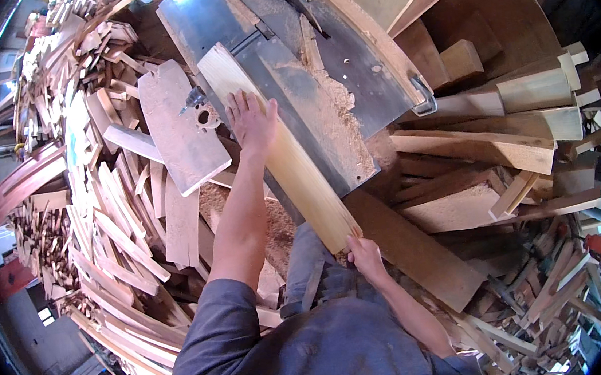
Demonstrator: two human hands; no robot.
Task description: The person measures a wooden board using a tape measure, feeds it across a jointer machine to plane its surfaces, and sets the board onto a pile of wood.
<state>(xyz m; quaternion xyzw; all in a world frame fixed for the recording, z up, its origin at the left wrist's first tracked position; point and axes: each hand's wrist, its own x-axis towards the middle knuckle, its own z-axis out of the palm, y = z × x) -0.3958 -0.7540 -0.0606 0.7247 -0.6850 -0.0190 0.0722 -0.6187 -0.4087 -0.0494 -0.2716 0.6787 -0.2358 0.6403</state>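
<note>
A long pale wooden board (302,169) lies lengthwise on the metal machine table (345,51), its near end jutting past the table's edge toward me. My left hand (252,121) rests flat on top of the board, fingers spread, toward its far half. At the near right corner, my right hand (366,257) grips the board's end, thumb on top; its fingers are partly hidden underneath. A curved dark blade or slot (300,10) shows on the table, right of the board's far end. Sawdust and a split wood sliver (311,47) lie between them.
Left of the table is a dusty wooden panel (180,127) beside a metal fitting (203,113). Offcuts (119,243) are heaped along the left. Stacked timber blocks (483,146) crowd the right, with a wide plank (425,255) below the table's near corner. A metal handle (423,98) sticks out at the table's right.
</note>
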